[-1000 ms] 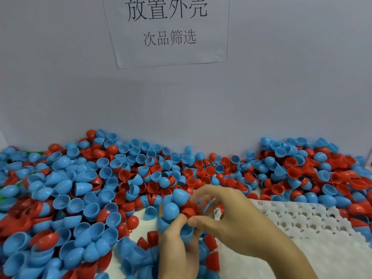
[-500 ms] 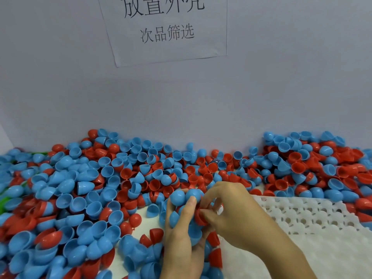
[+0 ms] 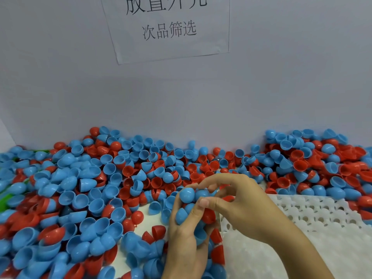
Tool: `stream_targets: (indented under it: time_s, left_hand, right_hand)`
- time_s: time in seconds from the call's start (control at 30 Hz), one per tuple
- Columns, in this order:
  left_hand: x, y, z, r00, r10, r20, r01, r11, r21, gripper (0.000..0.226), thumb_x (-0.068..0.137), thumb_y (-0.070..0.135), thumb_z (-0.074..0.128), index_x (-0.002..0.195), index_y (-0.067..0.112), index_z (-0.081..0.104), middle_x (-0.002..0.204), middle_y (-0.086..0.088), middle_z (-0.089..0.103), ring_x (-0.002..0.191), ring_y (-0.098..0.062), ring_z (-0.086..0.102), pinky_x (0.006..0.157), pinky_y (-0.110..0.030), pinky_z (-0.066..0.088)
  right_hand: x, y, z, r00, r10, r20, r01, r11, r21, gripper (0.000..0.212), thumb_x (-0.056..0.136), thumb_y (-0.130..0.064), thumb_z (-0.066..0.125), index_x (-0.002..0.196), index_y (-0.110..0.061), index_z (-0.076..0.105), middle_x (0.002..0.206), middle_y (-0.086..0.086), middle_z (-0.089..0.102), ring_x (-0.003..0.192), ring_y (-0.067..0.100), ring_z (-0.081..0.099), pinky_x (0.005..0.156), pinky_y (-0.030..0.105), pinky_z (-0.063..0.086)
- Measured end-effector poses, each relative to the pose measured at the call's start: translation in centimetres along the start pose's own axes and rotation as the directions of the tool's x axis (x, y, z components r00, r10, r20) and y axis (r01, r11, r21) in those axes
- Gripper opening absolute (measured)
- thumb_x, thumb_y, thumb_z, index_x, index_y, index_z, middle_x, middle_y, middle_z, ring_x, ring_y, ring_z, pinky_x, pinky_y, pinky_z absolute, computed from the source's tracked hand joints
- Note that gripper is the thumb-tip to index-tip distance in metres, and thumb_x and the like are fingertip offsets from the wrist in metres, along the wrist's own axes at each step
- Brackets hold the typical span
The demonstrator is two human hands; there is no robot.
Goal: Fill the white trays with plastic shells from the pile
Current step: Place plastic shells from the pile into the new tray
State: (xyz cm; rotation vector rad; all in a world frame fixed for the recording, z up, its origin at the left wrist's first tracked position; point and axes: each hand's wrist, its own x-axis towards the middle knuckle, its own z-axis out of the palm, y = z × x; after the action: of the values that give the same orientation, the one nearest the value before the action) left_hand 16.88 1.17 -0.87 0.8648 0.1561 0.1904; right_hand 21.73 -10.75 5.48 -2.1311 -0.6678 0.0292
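Judging by the bare white tray (image 3: 314, 214), barely anything's been filled yet; shells (image 3: 186, 195) are clutched in the left hand (image 3: 184, 236), one being picked at by the right hand (image 3: 231, 200), huge pile (image 3: 84, 190) left.

A white paper sheet (image 3: 169, 27) stuck on the grey wall (image 3: 60, 77) carries two lines of black Chinese print. The upper, larger line is cut off by the frame's top edge and reads roughly 放置外壳. The smaller line beneath it reads 次品筛选.
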Motion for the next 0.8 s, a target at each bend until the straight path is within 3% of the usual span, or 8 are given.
stream_targets:
  time_s: [0.07,0.13,0.23,0.3,0.43,0.6,0.73,0.8]
  left_hand:
    - [0.0,0.0,-0.1,0.999,0.002,0.033,-0.003,1.0,0.011,0.04,0.063,0.032,0.089,0.101,0.034,0.075,0.112,-0.011,0.075,0.096,-0.024,0.075,0.065,-0.031,0.059]
    - [0.0,0.1,-0.3,0.999,0.0,0.05,-0.001,1.0,0.026,0.061,0.05,0.045,0.098,0.105,0.033,0.074,0.114,-0.01,0.075,0.101,-0.026,0.074,0.069,-0.034,0.06]
    - [0.2,0.2,-0.3,0.997,-0.017,0.072,0.015,1.0,0.027,0.073,0.044,0.046,0.097,0.111,0.03,0.073,0.119,-0.011,0.073,0.108,-0.028,0.071,0.074,-0.037,0.06]
    - [0.1,0.1,-0.3,0.996,-0.042,0.078,0.041,0.999,0.011,0.079,0.041,0.045,0.1,0.113,0.029,0.073,0.118,-0.01,0.073,0.107,-0.027,0.072,0.071,-0.036,0.06]
    - [0.0,0.1,-0.2,0.993,-0.083,0.08,0.089,0.994,-0.066,0.063,0.061,0.03,0.083,0.123,0.024,0.07,0.115,-0.011,0.074,0.099,-0.024,0.075,0.063,-0.035,0.061]
    - [0.0,0.1,-0.2,0.998,-0.06,0.033,0.064,0.987,-0.15,0.068,0.055,0.034,0.08,0.12,0.021,0.071,0.106,-0.015,0.076,0.082,-0.023,0.077,0.056,-0.034,0.06]
    - [0.0,0.1,-0.3,0.996,-0.083,0.011,0.084,0.977,-0.195,0.071,0.057,0.038,0.079,0.122,0.013,0.07,0.108,-0.018,0.075,0.082,-0.026,0.076,0.056,-0.034,0.059]
    - [0.1,0.1,-0.4,0.996,-0.09,0.005,0.09,0.977,-0.193,0.071,0.057,0.04,0.08,0.123,0.015,0.07,0.109,-0.017,0.075,0.079,-0.024,0.076,0.056,-0.033,0.059]
  right_hand:
    - [0.0,0.1,0.0,1.0,0.018,-0.006,-0.017,0.999,0.047,0.015,0.079,-0.046,0.075,0.093,-0.045,0.07,0.098,-0.019,0.063,0.084,-0.001,0.067,0.069,0.021,0.059]
    - [-0.1,-0.1,-0.1,1.0,0.019,-0.008,-0.018,0.997,0.069,0.012,0.081,-0.047,0.073,0.09,-0.042,0.069,0.098,-0.017,0.064,0.083,0.001,0.068,0.072,0.025,0.06]
    - [0.0,-0.4,-0.1,0.999,0.034,-0.011,-0.033,0.991,0.128,0.01,0.083,-0.041,0.074,0.091,-0.042,0.068,0.092,-0.018,0.064,0.083,0.0,0.067,0.07,0.021,0.058]
    - [-0.1,-0.4,0.0,0.998,0.066,-0.016,-0.063,0.984,0.168,0.02,0.084,-0.04,0.074,0.102,-0.044,0.066,0.091,-0.018,0.064,0.084,-0.001,0.065,0.068,0.017,0.056]
    - [0.0,-0.5,0.0,0.989,0.147,-0.019,-0.136,0.95,0.282,0.034,0.082,-0.035,0.077,0.113,-0.042,0.066,0.091,-0.012,0.067,0.087,0.001,0.067,0.075,0.019,0.057]
    - [-0.1,-0.8,-0.4,0.987,0.157,0.046,-0.161,0.886,0.435,0.036,0.079,-0.026,0.081,0.109,-0.042,0.071,0.095,-0.005,0.07,0.092,0.008,0.07,0.075,0.018,0.057]
    - [-0.1,-1.1,-0.2,0.991,0.129,0.028,-0.129,0.895,0.427,0.048,0.079,-0.012,0.081,0.111,-0.047,0.07,0.103,-0.013,0.068,0.095,0.007,0.069,0.078,0.021,0.059]
    - [-0.1,-1.3,-0.2,0.995,0.099,-0.003,-0.089,0.911,0.404,0.057,0.079,-0.004,0.08,0.111,-0.049,0.068,0.1,-0.022,0.064,0.094,0.0,0.065,0.072,0.017,0.057]
